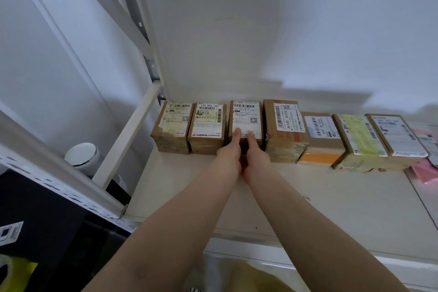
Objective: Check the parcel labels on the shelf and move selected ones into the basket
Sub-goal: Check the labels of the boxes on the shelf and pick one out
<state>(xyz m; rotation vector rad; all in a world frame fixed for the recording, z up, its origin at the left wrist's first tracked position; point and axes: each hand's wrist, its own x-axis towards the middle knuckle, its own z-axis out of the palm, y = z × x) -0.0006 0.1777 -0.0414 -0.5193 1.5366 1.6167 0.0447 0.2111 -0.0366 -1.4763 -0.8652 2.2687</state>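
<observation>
Shelf front: bare shelf [308,197] before the parcel row.
Above the row: open.
Between parcels: packed tight; third parcel [246,116] hemmed by neighbours.

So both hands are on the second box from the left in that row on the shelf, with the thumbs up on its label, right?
Not quite. In the head view both hands, left hand and right hand, are on the third box from the left, not the second box. The rest holds: the boxes stand in a row on the shelf, and the thumbs reach up onto the third box's label.
</observation>
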